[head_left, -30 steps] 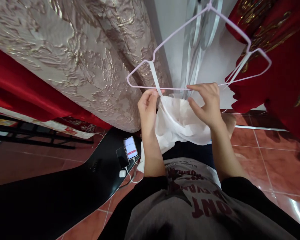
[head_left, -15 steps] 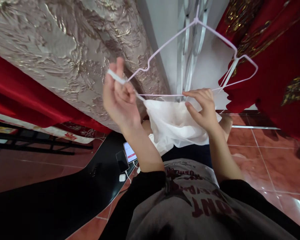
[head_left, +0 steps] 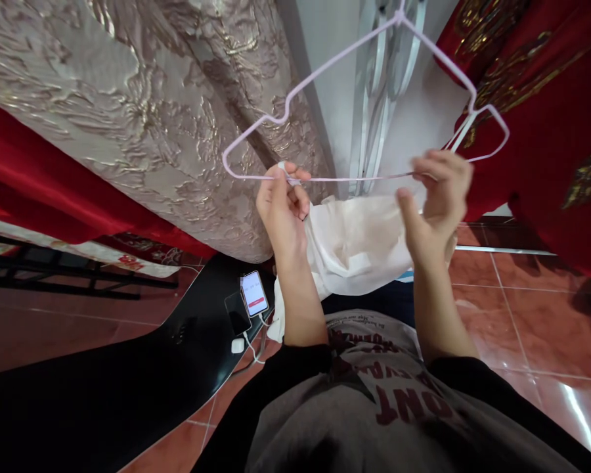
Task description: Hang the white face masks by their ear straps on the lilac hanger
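Observation:
A pale pink hanger (head_left: 342,58) hangs in front of me, its lower bar running level between my hands. My left hand (head_left: 284,207) is closed at the left part of that bar, with a white strap (head_left: 282,168) pinched in its fingers. My right hand (head_left: 438,207) is at the right part of the bar, thumb apart from its slightly blurred fingers. Another white strap (head_left: 458,136) loops over the hanger's right notch. Below the bar, a sheer white garment (head_left: 357,246) drapes over my lap; its upper edge is partly hidden by my hands.
To my left, a black bench (head_left: 142,374) carries a lit phone (head_left: 254,293), a dark phone (head_left: 237,313) and a white case (head_left: 237,345) with cables nearby. Embossed beige fabric (head_left: 142,118) hangs at left, red gold-trimmed fabric (head_left: 546,138) at right. White metalwork (head_left: 374,118) stands behind the hanger.
My left hand has come right and down, bringing the strap from beyond the hanger's left end to its lower bar. My right hand has shifted right along the bar.

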The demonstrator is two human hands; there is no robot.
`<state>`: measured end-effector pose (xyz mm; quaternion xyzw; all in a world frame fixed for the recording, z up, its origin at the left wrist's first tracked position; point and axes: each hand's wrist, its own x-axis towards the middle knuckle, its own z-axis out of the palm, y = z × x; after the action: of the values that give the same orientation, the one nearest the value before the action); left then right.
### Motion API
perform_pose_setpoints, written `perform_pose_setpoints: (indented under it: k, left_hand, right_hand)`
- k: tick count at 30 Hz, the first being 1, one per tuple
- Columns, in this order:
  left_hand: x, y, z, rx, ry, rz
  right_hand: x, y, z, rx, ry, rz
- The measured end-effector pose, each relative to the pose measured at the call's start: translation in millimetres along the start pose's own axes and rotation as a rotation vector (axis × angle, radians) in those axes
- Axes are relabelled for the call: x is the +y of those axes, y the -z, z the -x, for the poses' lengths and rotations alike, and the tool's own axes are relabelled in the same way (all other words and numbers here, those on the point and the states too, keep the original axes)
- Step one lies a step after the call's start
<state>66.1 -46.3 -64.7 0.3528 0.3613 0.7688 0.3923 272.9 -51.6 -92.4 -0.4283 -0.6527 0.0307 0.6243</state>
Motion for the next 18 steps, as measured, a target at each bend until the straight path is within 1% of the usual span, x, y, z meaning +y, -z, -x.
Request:
perform_pose_setpoints:
  k: [1, 2, 3, 4, 5, 6, 8, 10, 13, 16, 18]
  left_hand:
    - [-3, 1, -1, -0.013, -0.015, -0.034]
    - [-5, 3, -2, -0.023, -0.027, -0.067]
    - [-7, 4, -3, -0.029, -0.038, -0.092]
    - [-9, 5, -4, -0.031, -0.048, -0.114]
    - [-9, 6, -4, -0.028, -0.055, -0.139]
    - [-10, 7, -4, -0.023, -0.058, -0.167]
    - [-11, 6, -4, -0.013, -0.066, -0.21]
    - [-13, 6, -3, 0.003, -0.093, -0.203]
    - [-17, 5, -3, 0.007, -0.123, -0.146]
    - [-20, 5, -4, -0.004, -0.125, -0.12]
    - [-20, 5, -5, -0.006, -0.125, -0.105]
  right_hand:
    - [7, 7, -3, 0.071, -0.073, -0.05]
    - [13, 16, -8, 0.082, -0.162, -0.11]
    - [19, 24, -13, 0.036, -0.256, -0.174]
    - [22, 31, -19, -0.04, -0.35, -0.233]
    - [23, 37, -26, -0.105, -0.433, -0.28]
    - [22, 42, -32, -0.141, -0.498, -0.311]
    - [14, 46, -46, -0.127, -0.58, -0.343]
    - [4, 45, -58, -0.049, -0.603, -0.399]
    - [-7, 43, -74, 0.06, -0.574, -0.483]
    - [-4, 47, -84, 0.174, -0.526, -0.482]
    - [3, 53, -85, 0.261, -0.454, -0.465]
